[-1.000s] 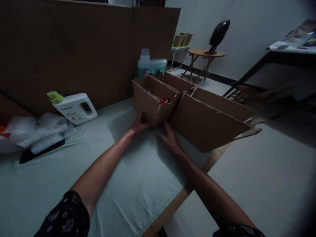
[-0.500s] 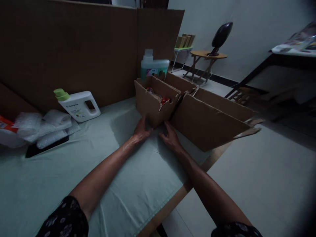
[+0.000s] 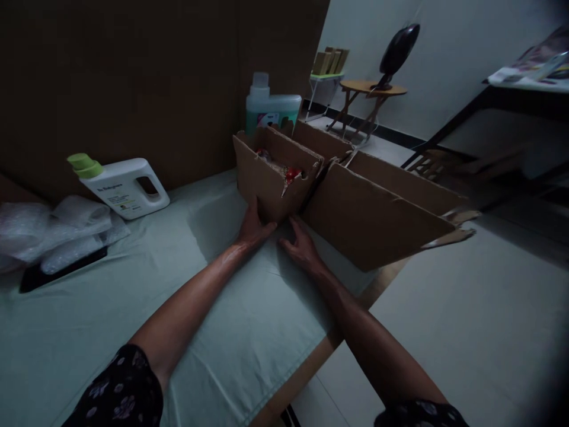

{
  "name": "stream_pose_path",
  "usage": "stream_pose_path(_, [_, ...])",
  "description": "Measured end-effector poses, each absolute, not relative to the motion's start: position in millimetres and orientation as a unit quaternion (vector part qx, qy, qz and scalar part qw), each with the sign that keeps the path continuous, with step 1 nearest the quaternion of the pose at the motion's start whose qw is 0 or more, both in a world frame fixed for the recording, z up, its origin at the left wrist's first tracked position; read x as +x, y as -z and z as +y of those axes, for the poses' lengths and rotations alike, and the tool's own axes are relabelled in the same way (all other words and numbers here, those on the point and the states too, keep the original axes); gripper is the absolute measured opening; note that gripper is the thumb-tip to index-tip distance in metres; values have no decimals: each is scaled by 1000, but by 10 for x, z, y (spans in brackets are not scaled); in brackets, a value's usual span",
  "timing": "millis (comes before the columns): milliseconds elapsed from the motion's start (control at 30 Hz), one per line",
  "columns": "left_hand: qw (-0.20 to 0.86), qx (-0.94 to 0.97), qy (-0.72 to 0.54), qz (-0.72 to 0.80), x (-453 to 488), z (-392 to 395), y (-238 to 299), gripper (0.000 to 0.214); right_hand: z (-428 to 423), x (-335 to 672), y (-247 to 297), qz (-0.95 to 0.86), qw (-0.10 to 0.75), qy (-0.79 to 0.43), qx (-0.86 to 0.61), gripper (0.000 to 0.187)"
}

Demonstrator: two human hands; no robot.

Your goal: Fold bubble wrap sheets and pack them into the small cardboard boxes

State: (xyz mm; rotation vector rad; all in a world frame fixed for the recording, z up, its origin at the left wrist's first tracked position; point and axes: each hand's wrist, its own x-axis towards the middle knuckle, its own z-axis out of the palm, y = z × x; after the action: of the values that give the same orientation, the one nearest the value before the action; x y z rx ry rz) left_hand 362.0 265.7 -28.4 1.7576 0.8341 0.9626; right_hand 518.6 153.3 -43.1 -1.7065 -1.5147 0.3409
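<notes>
A small open cardboard box (image 3: 270, 188) stands on the cloth-covered table, with something red and some clear wrapping showing inside. My left hand (image 3: 254, 230) lies against the lower part of its near side, thumb and fingers apart. By the box's lower near corner is my right hand (image 3: 303, 246), its fingers stretched forward and its thumb held apart. Whether the right fingertips touch the cardboard I cannot tell. A larger open cardboard box (image 3: 371, 216) sits close on the right, its flaps sticking out past the table edge.
Behind the small box stands a bottle of teal liquid (image 3: 273, 107). To the left are a white bottle with a green cap (image 3: 127, 187) and bubble wrap (image 3: 75, 228) on a dark flat thing. A tall cardboard panel (image 3: 155, 77) closes the back. The table's wooden edge (image 3: 306, 367) runs diagonally at right.
The view has shifted a little, so the bottles and boxes appear further left. My left hand's fingers now reach slightly higher up the small box's side. The right hand stays near the same corner.
</notes>
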Motion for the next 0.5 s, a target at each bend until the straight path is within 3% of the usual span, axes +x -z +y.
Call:
stream_pose_path(167, [445, 750, -361, 329, 3645, 2613, 243, 116, 1516, 5175, 399, -591, 409, -116, -685, 62])
stream_pose_path(367, [378, 829, -266, 315, 2932, 1941, 154, 70, 1455, 5115, 196, -619, 417, -137, -652, 36])
stream_pose_path(500, [321, 880, -176, 302, 1964, 1138, 96, 61, 1644, 5270, 279, -643, 376, -117, -657, 29])
